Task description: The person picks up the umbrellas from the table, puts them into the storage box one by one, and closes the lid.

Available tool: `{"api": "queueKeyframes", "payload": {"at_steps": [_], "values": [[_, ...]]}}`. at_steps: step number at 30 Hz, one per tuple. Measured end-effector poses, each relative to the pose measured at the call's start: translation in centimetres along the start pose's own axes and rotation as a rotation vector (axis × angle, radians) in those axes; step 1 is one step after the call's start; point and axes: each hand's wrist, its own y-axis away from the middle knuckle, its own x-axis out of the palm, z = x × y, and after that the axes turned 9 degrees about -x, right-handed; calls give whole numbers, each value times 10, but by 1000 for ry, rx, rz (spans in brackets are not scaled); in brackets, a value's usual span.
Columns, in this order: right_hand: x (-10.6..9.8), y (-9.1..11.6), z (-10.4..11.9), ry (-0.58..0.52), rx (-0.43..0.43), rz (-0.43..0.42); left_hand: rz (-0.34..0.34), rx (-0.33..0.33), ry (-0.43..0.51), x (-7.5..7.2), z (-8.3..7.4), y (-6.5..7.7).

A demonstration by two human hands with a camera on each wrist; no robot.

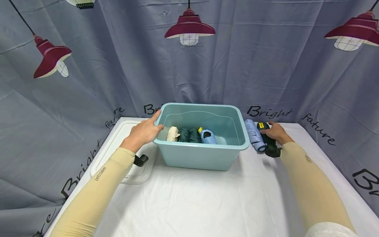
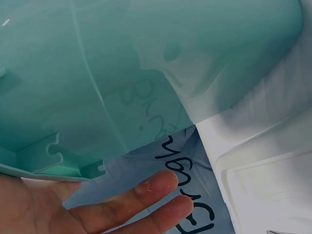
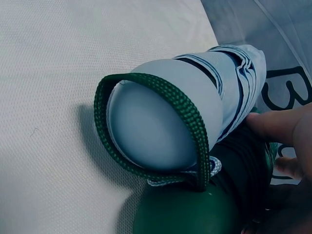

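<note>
My left hand point(image 1: 145, 133) lies at the left rim of a teal plastic bin point(image 1: 204, 156), thumb and index finger spread over the edge. In the left wrist view two of its fingers stretch out straight beside the bin's outer wall. Over to the right, my right hand point(image 1: 276, 132) grips a dark green folded umbrella point(image 1: 270, 146) across its body. A light blue folded umbrella point(image 1: 254, 135) lies right against it; in the right wrist view its rounded handle end point(image 3: 151, 126) has a green cord strap point(image 3: 190, 112) looped over it.
Inside the bin sit a cream roll point(image 1: 172, 134), dark green bundles point(image 1: 189, 135) and a light blue bundle point(image 1: 208, 137). A translucent lid point(image 1: 139, 176) lies on the white table point(image 1: 204, 204), partly under my left arm. A grey printed curtain point(image 1: 254, 65) closes off the back and sides.
</note>
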Motion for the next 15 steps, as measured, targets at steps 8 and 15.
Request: {"api": "queueKeyframes", "payload": {"at_steps": [8,15], "values": [[2,0,-1,1,2,14,5,0,-2,2,0,0],[0,3,1,-10,-13,-1,0,2,-4,0,0,0]]}}
